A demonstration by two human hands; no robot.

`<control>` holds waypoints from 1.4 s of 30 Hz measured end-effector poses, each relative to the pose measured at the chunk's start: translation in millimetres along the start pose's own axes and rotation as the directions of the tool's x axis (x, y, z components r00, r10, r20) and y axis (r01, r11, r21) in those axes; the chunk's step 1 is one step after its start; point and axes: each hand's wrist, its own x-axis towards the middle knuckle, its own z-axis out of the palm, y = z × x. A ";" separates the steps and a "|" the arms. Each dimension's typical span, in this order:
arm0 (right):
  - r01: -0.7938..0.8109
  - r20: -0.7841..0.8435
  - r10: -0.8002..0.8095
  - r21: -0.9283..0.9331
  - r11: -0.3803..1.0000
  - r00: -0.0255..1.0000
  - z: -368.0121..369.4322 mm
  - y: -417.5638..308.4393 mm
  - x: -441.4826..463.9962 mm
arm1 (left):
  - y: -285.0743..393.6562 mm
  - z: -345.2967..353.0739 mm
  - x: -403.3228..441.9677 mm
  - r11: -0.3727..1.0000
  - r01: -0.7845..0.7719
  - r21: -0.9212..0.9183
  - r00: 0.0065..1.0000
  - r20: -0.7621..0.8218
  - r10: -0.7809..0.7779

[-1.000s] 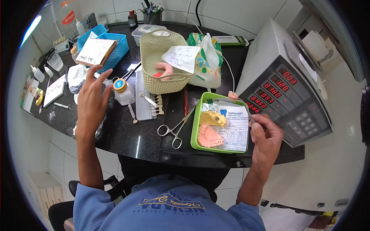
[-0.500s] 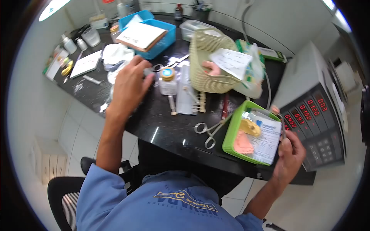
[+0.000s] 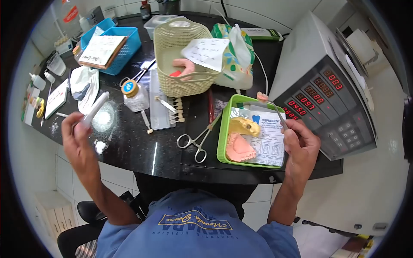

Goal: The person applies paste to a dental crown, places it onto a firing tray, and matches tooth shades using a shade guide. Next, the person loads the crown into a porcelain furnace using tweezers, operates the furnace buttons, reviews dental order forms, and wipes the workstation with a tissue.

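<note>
My left hand (image 3: 78,135) is raised over the left part of the counter, its fingers closed on a white stick-shaped object (image 3: 96,107) that points up and right. Beside the green basket (image 3: 222,142), my right hand (image 3: 302,148) pinches thin metal tweezers (image 3: 278,115). At their tip is a small pinkish piece (image 3: 262,96), just above the basket's far right corner. Inside the basket lie a yellow dental model (image 3: 244,127), a pink dental model (image 3: 239,148) and a printed form (image 3: 271,139). A ring-handled clamp (image 3: 192,143) leans against the basket's left side.
A display unit (image 3: 340,129) with red digits stands close on the right. Behind are a beige basket (image 3: 185,88) and a plastic bag (image 3: 234,77). A gold-lidded jar (image 3: 136,99), a shade-tab strip (image 3: 177,112), white cloth (image 3: 84,84) and blue basket (image 3: 124,53) are left.
My view has shifted to the right. My left hand has drawn back from beside the jar and now holds up the white stick-shaped object. My right hand still holds the tweezers by the green basket.
</note>
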 end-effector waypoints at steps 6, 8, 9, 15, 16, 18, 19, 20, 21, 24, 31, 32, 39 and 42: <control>0.035 -0.007 -0.035 -0.022 0.999 0.999 -2.6 2.8 -2.3 | 40.9 24.8 -36.0 0.840 0.040 -0.540 0.995 -0.052 -0.081; 0.049 -0.032 -0.050 -0.035 0.998 0.998 -1.2 2.8 -5.7 | 62.5 43.9 -48.2 0.696 0.162 -0.699 0.981 0.191 -0.036; 0.063 -0.059 -0.066 -0.049 0.997 0.996 -0.4 2.8 -8.2 | 67.8 55.9 -54.4 0.771 0.119 -0.625 0.979 0.205 0.016; 0.219 -0.173 -0.264 -0.242 0.945 0.949 11.2 5.3 -33.4 | 99.8 108.1 -83.4 0.616 0.256 -0.745 0.949 0.316 -0.012; 0.262 -0.211 -0.316 -0.248 0.933 0.925 13.8 6.4 -37.3 | 102.4 111.1 -86.1 0.544 0.299 -0.784 0.940 0.341 -0.024; 0.285 -0.220 -0.342 -0.254 0.924 0.913 16.3 10.7 -40.8 | 100.5 119.0 -91.4 0.523 0.286 -0.803 0.940 0.341 0.010; 0.287 -0.227 -0.347 -0.258 0.922 0.910 19.1 9.9 -41.2 | 99.6 121.7 -93.6 0.506 0.270 -0.819 0.940 0.339 0.047; 0.288 -0.235 -0.351 -0.263 0.921 0.907 20.6 10.2 -41.2 | 100.6 123.3 -95.7 0.506 0.279 -0.816 0.936 0.348 0.045; 0.312 -0.225 -0.381 -0.290 0.905 0.897 20.4 12.0 -41.1 | 102.1 124.6 -98.4 0.409 0.354 -0.841 0.917 0.398 0.023; 0.305 -0.206 -0.379 -0.317 0.898 0.902 23.6 9.8 -44.9 | 105.0 132.5 -104.3 0.292 0.454 -0.842 0.887 0.458 -0.059; 0.331 -0.205 -0.430 -0.386 0.861 0.879 27.2 11.8 -45.6 | 98.0 152.3 -111.5 0.108 0.481 -0.870 0.869 0.457 -0.190; 0.328 -0.199 -0.424 -0.384 0.863 0.883 26.3 13.1 -45.6 | 96.2 154.0 -113.1 0.104 0.490 -0.866 0.862 0.463 -0.209; 0.317 -0.169 -0.405 -0.388 0.865 0.899 26.8 12.0 -46.6 | 92.5 157.9 -116.7 0.008 0.453 -0.892 0.879 0.445 -0.173; 0.324 -0.152 -0.409 -0.394 0.860 0.900 25.3 11.8 -46.4 | 90.8 158.2 -117.4 0.005 0.450 -0.893 0.881 0.443 -0.164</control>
